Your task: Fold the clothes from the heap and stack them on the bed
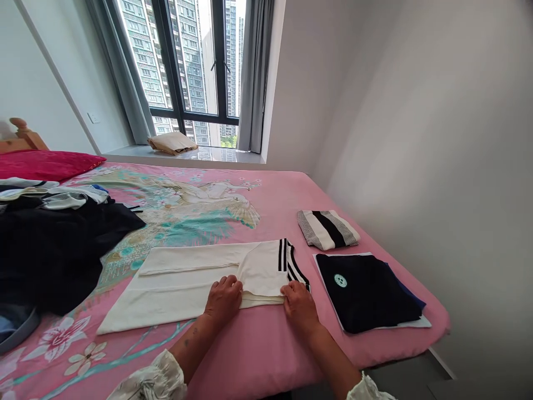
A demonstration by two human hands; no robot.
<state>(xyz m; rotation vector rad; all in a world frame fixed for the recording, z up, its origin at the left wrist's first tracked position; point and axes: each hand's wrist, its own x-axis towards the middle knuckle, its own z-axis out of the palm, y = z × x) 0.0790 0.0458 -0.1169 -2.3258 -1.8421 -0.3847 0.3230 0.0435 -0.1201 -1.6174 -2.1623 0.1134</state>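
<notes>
A cream garment (179, 297) with black stripes near its collar and sleeve end lies partly folded on the pink bed. My left hand (224, 297) is closed on its near edge at the middle, fingertips curled on the cloth beside the folded sleeve. At the striped end, my right hand (297, 303) pinches the near corner of the garment. The sleeve is laid back over the body, and the hem end stretches flat to the left.
Right of the garment sit a folded black stack (370, 294) and a folded striped piece (328, 230). A dark clothes heap (54, 244) covers the left side, near a red pillow (50, 164). Under the window, a beige folded item (172, 142) rests on the sill.
</notes>
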